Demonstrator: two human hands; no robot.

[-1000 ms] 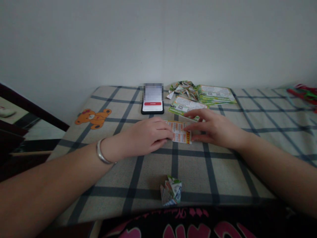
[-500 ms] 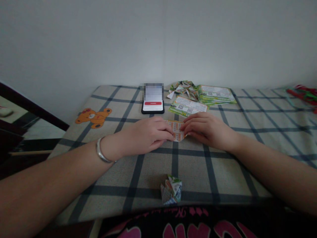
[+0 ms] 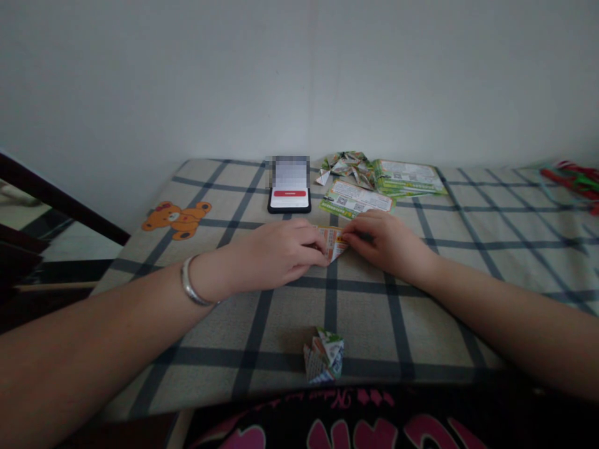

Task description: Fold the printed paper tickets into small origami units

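Observation:
A small printed paper [image 3: 334, 243], orange and white with rows of text, lies on the checked cloth between my hands. Its near right corner is folded over, leaving a slanted edge. My left hand [image 3: 285, 251], with a silver bangle at the wrist, presses its closed fingers on the paper's left part and hides that side. At the right end, my right hand [image 3: 388, 243] pinches the folded edge between thumb and fingers. Nearer to me sits a folded paper piece [image 3: 324, 357] with green, white and orange print.
Behind the hands lie a phone [image 3: 289, 198] with a lit screen, a single leaflet [image 3: 358, 199], several folded paper pieces [image 3: 349, 167] and a leaflet stack [image 3: 409, 178]. A bear picture [image 3: 176, 219] is at left, a red and green bundle [image 3: 573, 181] at far right. The wall [image 3: 299, 81] borders the back.
The paper's near right corner has been turned over into a slanted fold. My right hand has shifted slightly left and its fingers have drawn into a pinch. My left hand stays almost still.

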